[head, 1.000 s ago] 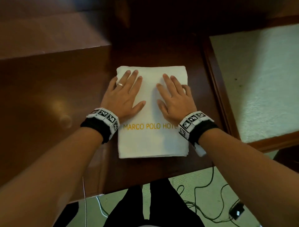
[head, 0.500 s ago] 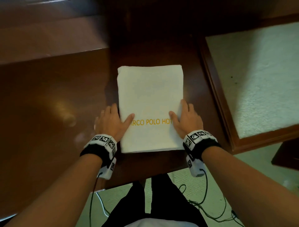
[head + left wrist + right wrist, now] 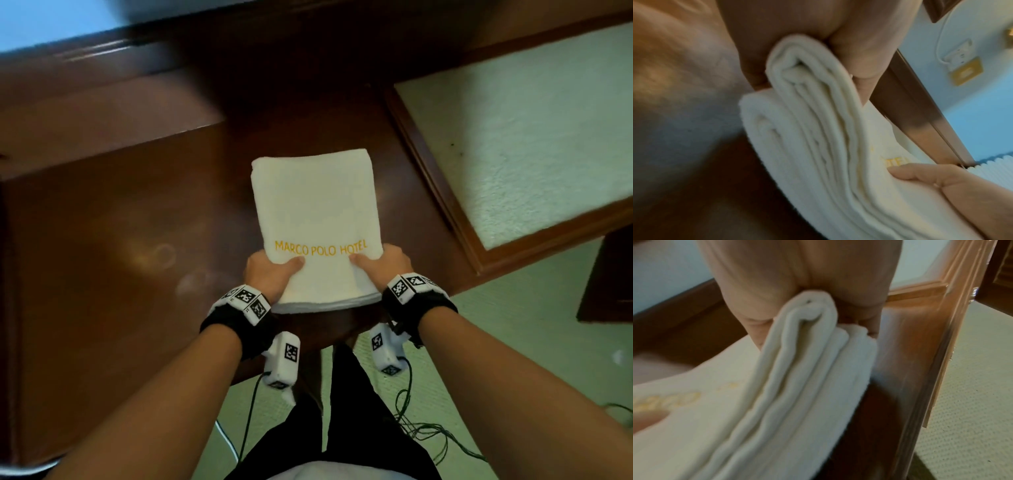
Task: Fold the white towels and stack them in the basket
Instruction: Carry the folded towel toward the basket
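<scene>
Head view: folded white towel (image 3: pixel 317 219) gripped at its near corners by both hands, above the dark wooden tabletop (image 3: pixel 102 240). Left hand (image 3: pixel 270 270) at near-left corner, thumb on top just under the gold "MARCO POLO HOTEL" lettering, fingers tucked beneath. Right hand (image 3: pixel 383 262) mirrored at near-right corner, thumb on top by the "HOTEL" end, fingers under. Near edge of towel raised, layered fold edges showing between the two wrists; cannot tell whether the far edge touches the wood. Wood-framed pale mat (image 3: pixel 534 137) well off to the right of the right hand. Cables on pale floor (image 3: pixel 513 377) below the wrists. No basket in frame.

Left wrist view: left hand (image 3: pixel 807 40) clamped on the towel (image 3: pixel 818 146) stack, thumb on one face, fingers on the other, fold layers fanned out toward the camera. Right hand's thumb (image 3: pixel 920 175) pressed on the top face beside the gold letters. Blurred.

Right wrist view: right hand (image 3: pixel 797 288) pinching the towel (image 3: pixel 777 402) stack edge, thumb one side, fingers the other. Gold lettering blurred at left. Tabletop edge and pale mat beyond the fingers, to the right.
</scene>
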`<state>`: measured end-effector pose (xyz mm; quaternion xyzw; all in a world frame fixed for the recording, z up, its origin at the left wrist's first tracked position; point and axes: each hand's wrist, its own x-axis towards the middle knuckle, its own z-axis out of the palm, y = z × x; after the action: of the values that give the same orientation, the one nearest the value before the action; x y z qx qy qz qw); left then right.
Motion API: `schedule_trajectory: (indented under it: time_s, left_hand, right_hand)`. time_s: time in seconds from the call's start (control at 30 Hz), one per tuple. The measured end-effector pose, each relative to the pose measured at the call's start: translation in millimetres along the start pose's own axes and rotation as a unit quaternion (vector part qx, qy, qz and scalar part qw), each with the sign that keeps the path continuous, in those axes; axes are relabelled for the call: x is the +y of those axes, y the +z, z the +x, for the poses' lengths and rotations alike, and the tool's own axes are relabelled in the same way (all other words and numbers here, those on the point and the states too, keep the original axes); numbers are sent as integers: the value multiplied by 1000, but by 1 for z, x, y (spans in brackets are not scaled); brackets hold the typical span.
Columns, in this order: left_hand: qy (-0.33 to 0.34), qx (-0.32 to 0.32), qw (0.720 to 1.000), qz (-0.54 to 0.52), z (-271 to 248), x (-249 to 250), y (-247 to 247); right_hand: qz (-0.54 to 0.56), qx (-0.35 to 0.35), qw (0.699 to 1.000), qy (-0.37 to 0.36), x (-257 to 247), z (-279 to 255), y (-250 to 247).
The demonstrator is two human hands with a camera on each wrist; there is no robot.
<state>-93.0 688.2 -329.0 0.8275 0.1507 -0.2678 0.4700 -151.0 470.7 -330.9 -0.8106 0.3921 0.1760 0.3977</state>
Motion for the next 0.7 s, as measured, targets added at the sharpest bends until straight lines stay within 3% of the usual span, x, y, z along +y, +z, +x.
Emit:
schedule_trajectory:
  time_s: [0.17, 0.4, 0.7]
  left_hand:
    - [43, -37, 997, 53, -21, 18, -1]
    - [121, -51, 989, 73, -60, 89, 20]
    - [289, -83, 951, 79, -118, 236, 132]
  right_hand:
    - [42, -19, 998, 34, -3, -32, -35]
    - [78, 58, 995, -23, 6, -65, -103]
    - [103, 192, 973, -74, 47, -56, -270]
